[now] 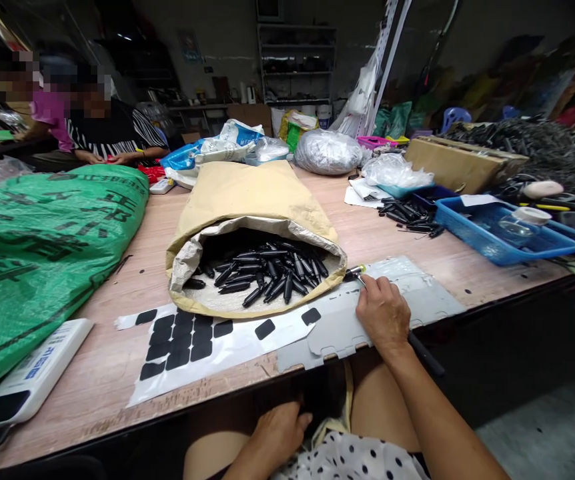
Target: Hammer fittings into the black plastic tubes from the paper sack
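My right hand [383,312] is closed around a black-handled tool [426,353] at the table's front edge; its working end is mostly hidden. Just past my fingertips lies a small dark part with a yellow-green end [355,272], on a grey board [417,293]. My left hand [280,430] rests low over my lap, fingers curled and mostly hidden; what they hold, if anything, does not show. Left of my right hand, a tan sack [255,190] lies with its mouth toward me, showing many slim black parts [272,270]. A white sheet with black rounded squares [265,329] lies before it.
A green woven bag [52,247] and a white scale-like device [42,370] occupy the left. On the right are loose black parts [410,217], a blue tray [507,233] and a cardboard box [460,163]. Two people sit at the far left. The table edge runs before my lap.
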A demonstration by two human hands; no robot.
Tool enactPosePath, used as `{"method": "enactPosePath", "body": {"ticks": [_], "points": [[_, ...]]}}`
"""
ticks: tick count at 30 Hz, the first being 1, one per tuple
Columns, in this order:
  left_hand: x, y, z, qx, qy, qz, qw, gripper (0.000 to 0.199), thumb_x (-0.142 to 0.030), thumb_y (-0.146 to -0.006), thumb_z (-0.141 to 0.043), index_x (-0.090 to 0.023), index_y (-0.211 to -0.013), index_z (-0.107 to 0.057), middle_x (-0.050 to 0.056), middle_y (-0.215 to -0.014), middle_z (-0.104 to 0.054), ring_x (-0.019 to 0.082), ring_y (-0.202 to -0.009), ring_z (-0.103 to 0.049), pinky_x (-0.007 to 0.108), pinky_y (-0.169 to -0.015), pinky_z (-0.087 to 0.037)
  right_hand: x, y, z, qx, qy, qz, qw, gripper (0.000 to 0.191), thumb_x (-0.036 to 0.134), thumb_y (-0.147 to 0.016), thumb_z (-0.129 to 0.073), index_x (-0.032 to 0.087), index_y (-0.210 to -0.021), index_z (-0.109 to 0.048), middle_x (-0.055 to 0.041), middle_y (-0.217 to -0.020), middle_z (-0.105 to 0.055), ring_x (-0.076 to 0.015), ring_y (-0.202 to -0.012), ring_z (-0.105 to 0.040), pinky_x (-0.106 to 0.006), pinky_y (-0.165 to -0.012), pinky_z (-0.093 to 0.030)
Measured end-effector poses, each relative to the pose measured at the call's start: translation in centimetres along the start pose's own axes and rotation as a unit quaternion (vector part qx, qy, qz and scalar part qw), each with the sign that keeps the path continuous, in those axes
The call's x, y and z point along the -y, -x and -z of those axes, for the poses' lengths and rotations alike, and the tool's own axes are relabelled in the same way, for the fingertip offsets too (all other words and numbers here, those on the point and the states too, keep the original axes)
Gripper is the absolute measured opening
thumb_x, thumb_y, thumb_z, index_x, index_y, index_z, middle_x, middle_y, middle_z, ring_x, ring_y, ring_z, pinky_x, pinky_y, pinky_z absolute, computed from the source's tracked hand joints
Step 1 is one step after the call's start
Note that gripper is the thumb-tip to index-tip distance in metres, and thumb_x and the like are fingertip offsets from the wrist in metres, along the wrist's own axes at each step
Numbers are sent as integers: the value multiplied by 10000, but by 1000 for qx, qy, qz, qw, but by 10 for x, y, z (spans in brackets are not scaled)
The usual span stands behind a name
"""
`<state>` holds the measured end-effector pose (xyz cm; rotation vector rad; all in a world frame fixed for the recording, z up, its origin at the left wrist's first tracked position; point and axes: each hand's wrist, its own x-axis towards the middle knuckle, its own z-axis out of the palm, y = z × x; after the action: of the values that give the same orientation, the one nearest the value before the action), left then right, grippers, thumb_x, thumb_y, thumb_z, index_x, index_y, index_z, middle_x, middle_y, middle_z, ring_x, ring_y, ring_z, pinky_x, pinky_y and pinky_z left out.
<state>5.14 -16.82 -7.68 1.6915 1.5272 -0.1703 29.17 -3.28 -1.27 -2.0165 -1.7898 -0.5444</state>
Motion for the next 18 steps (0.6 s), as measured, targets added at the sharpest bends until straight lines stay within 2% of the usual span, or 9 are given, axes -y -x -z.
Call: {"method": "enactPosePath", "body": {"ticks": [2,4,6,8,10,13,14,16,18], "points": [[-1,-2,-5,8,-1,-6,1000,449,-350,-933,-532,-207,-1347,-631,129,-1286,-711,304,-1204,-653,372,-958,-487,0,0,0,1,2,0,1000,302,213,-966,-529,206,-1240,-655,-74,-965,-620,-215,-884,-531,-322,-699,-309],[-11,7,7,1,6,-40,999,425,-352,-914,-556,-220,-1304,-662,110,-1183,-750,303,-1135,-683,370,-922,-497,0,0,0,3,4,-1,1000,304,214,-964,-531,208,-1241,-654,-73,-968,-621,-216,-885,-531,-324,-701,-311],[-27,23,33,-12,28,-100,995,330,-366,-892,-598,-252,-1176,-721,60,-1021,-775,271,-981,-714,335,-823,-504,0,0,1,4,4,-1,1000,304,215,-965,-527,205,-1242,-652,-75,-969,-620,-217,-886,-531,-322,-703,-311],[-40,37,71,-33,71,-166,983,221,-390,-902,-612,-274,-1036,-744,7,-896,-762,210,-828,-698,283,-712,-480,0,0,1,3,3,-2,1000,302,217,-970,-516,201,-1239,-652,-78,-966,-618,-216,-885,-531,-320,-703,-308],[-44,41,111,-111,107,-193,969,246,-416,-963,-542,-263,-962,-735,-5,-870,-749,181,-789,-673,266,-690,-468,0,0,1,3,2,-2,1000,300,217,-974,-506,197,-1235,-653,-80,-962,-615,-216,-884,-531,-318,-703,-307],[-30,23,160,-354,55,-122,926,263,-400,-978,-519,-242,-1057,-714,33,-970,-731,208,-861,-659,306,-765,-474,0,0,0,3,-2,-1,1000,297,213,-972,-507,192,-1228,-655,-81,-955,-612,-217,-884,-531,-317,-707,-311],[-21,13,171,-406,20,-90,909,270,-397,-968,-537,-228,-1097,-704,52,-1006,-717,225,-890,-655,324,-785,-473,0,0,0,3,-3,0,1000,297,212,-970,-510,192,-1228,-655,-81,-953,-612,-218,-886,-531,-316,-710,-313],[-5,-6,184,-432,-40,-43,900,286,-393,-939,-584,-203,-1120,-697,77,-1042,-684,256,-946,-645,346,-803,-471,0,0,0,4,-4,2,1000,299,211,-967,-514,193,-1231,-654,-80,-955,-612,-220,-894,-532,-316,-717,-319],[10,-17,189,-406,-75,-24,911,261,-382,-924,-602,-199,-1081,-703,79,-1039,-665,274,-995,-633,351,-805,-471,0,0,1,5,-2,3,1000,299,208,-966,-516,196,-1231,-653,-79,-961,-613,-222,-902,-532,-318,-724,-325]]}}
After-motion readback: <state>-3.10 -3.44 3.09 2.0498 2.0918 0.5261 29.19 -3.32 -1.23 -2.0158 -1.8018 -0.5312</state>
